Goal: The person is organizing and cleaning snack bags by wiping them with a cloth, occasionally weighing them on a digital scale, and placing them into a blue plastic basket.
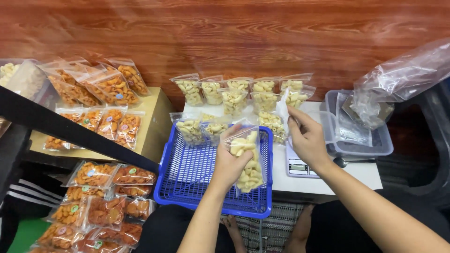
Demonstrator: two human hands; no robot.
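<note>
Head view, looking down. Landmark: blue basket [187, 175], a perforated plastic tray at centre, overhanging the near edge of the white tabletop [370, 171]. L. hand [230, 161] is over the basket's right half, fingers curled round a clear pouch of pale macaroni-shaped snacks [248, 161], gripped at its upper left edge; the pouch hangs upright above the basket's right side, w/ its lower end near the front rim. R. hand [307, 138] is just right of the basket, over a small white scale [300, 165]; thumb and fingers pinch a thin white strip or flap [283, 110] (cannot tell exactly what it is) that stands up from the fingertips. Two more filled pale pouches [202, 131] lean at the basket's far rim. Beyond the basket, against the red-brown wood wall [234, 33], a row of similar pale pouches [241, 93] stands in approx. two ranks. Right of the basket, past the scale, sits a grey-blue lidded tub [375, 140] w/ crumpled clear plastic bags [403, 77] on top. Left of the basket, pouches of orange snacks [101, 89] lie on a low wooden shelf [157, 112], and more orange pouches [101, 194] are stacked lower down, near the basket's front-left corner.
</note>
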